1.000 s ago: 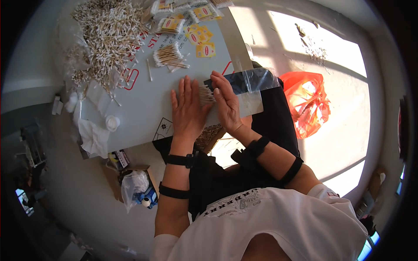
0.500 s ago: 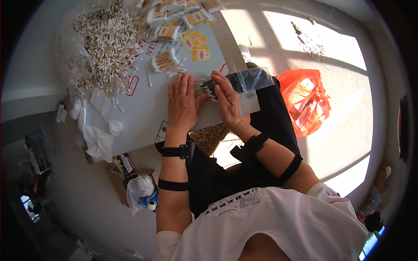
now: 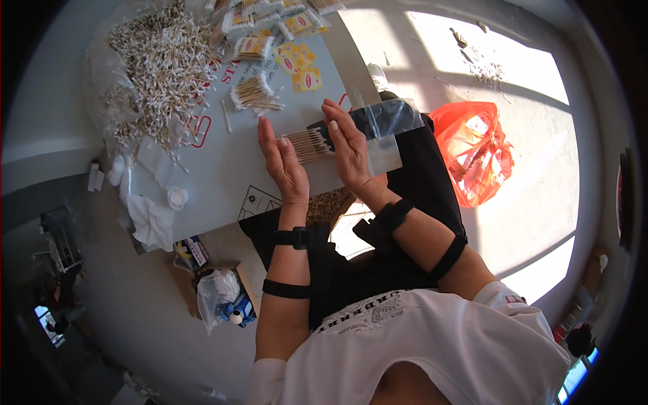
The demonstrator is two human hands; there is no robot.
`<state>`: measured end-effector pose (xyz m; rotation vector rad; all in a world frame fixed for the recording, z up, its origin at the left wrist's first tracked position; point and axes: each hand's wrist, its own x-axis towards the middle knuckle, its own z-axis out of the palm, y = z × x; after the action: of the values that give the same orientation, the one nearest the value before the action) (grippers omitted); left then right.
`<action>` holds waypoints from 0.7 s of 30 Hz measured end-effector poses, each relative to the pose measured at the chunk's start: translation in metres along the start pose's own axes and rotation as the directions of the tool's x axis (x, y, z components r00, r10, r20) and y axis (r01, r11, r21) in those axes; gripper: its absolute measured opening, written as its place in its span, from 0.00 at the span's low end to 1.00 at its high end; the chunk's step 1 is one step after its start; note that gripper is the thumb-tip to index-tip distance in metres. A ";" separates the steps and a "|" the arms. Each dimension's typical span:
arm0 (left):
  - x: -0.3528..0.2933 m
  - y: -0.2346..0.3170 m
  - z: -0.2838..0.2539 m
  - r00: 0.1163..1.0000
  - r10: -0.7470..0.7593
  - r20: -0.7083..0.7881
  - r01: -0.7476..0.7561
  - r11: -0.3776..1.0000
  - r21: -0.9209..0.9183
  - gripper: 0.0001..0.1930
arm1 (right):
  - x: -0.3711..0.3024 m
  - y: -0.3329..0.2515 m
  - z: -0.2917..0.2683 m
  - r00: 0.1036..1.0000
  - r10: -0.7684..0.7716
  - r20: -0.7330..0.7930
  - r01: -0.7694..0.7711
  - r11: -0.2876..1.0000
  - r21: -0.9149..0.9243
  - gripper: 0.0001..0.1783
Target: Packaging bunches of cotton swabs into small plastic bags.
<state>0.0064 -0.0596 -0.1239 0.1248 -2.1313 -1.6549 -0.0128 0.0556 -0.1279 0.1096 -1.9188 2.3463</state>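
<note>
A flat row of cotton swabs (image 3: 308, 144) lies on the table between my two hands. My left hand (image 3: 286, 165) stands on edge at the row's left end, fingers stretched out, its thumb against the swab tips. At the right end my right hand (image 3: 351, 152) is also straight-fingered and upright on its edge. It is beside the tips on that side. Neither hand is wrapped around anything. Next to my right hand, clear plastic film (image 3: 398, 118) over a dark strip reaches past the table edge. A smaller bundle of cotton swabs (image 3: 253, 93) lies farther off.
A large heap of loose swabs (image 3: 162, 67) in clear plastic fills the far left. Filled swab packets (image 3: 252, 47) and yellow cards (image 3: 307, 79) lie at the back. A small white round container (image 3: 177, 198) stands near the left edge. An orange-red plastic bag (image 3: 472, 155) sits right of my leg.
My left hand has turned from palm-down over the swabs onto its edge at their left end, uncovering the row. My right hand has straightened slightly beside the other end.
</note>
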 end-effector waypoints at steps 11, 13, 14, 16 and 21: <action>-0.006 0.013 0.032 0.995 -0.049 0.086 0.058 0.993 -0.106 0.26 | 0.018 -0.002 -0.024 0.999 0.041 -0.035 -0.039 0.997 0.064 0.17; -0.004 0.012 0.025 0.989 0.040 0.143 -0.053 0.995 0.090 0.28 | 0.020 -0.003 -0.029 0.998 0.067 -0.020 -0.066 0.997 0.050 0.16; -0.003 0.014 0.021 0.972 0.107 0.211 -0.165 0.945 0.282 0.30 | 0.021 -0.006 -0.032 0.997 0.069 -0.023 -0.067 0.997 0.049 0.16; -0.007 0.021 0.013 0.930 0.085 0.358 -0.269 0.822 0.502 0.34 | 0.024 -0.016 -0.047 0.995 0.002 0.104 0.018 0.980 -0.196 0.17; -0.017 0.024 0.003 0.833 -0.057 0.551 -0.416 0.591 0.691 0.42 | 0.022 -0.041 -0.065 0.852 -0.111 0.511 0.475 0.572 -0.668 0.23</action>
<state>0.0249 -0.0446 -0.1061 -0.3348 -3.0404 -0.4925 -0.0285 0.1278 -0.0983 0.8441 -2.6683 1.1395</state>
